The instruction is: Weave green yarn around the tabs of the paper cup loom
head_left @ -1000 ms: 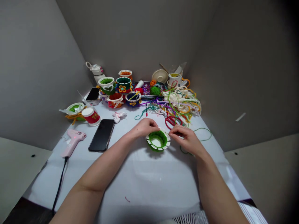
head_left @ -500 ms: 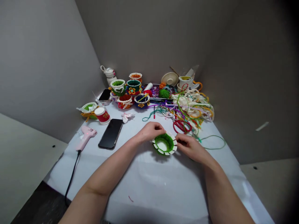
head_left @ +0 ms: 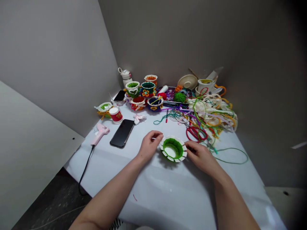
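A paper cup (head_left: pixel 174 157) stands between my hands, its rim cut into white tabs that flare outward. Green yarn lines the inside, and the white bottom shows. My left hand (head_left: pixel 150 144) is closed in a pinch, thumb and index fingertips at the cup's upper left rim. On the opposite side, the fingers of my right hand (head_left: pixel 200 157) are closed at the right edge; some of them are hidden behind the tabs. Beyond my right hand lie red-handled scissors (head_left: pixel 197 133) and a loop of thin green cord (head_left: pixel 236 149).
Left on the white-covered table are a black phone (head_left: pixel 122 133), a pink glue gun (head_left: pixel 100 133) with its cord and a red-and-white cup (head_left: pixel 116 115). Several yarn-covered pots (head_left: pixel 137 103) stand at the back, beside a tray (head_left: pixel 168 101). A yarn tangle (head_left: pixel 213 111) fills the back right.
The view has swung left, so things appear further right. My left hand has shifted from the cup's far rim to its left side. The cup appears slightly turned.
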Available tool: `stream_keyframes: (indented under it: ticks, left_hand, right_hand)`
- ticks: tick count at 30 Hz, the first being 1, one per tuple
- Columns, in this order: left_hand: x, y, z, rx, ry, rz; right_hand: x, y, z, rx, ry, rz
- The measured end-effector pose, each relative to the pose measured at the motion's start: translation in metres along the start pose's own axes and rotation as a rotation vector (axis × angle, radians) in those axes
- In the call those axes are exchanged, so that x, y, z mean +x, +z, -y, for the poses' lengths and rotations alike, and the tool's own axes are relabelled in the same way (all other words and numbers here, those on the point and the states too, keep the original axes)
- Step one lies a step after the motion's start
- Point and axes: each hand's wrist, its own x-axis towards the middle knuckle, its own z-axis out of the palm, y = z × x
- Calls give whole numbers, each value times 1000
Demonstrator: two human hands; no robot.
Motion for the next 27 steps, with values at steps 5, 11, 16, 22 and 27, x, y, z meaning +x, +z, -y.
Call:
stream_keyframes:
  ticks: [5, 11, 16, 22, 27]
  left_hand:
    - [-21, 17, 15, -131, 71, -47]
    - [-16, -1, 21, 93, 272, -173]
    - [-8, -72, 16, 742, 188, -611]
    - [-3, -139, 21, 906, -457, -602]
    - [7, -144, 15, 701, -449, -389]
  right_hand:
    - [2, 3, 0, 2, 13, -10]
    - [2, 7, -6, -14, -14, -29]
    - [0, 8, -11, -28, -1, -26]
    - [2, 11, -10, -34, -6, -12]
    - [2, 10, -8, -68, -18, -19]
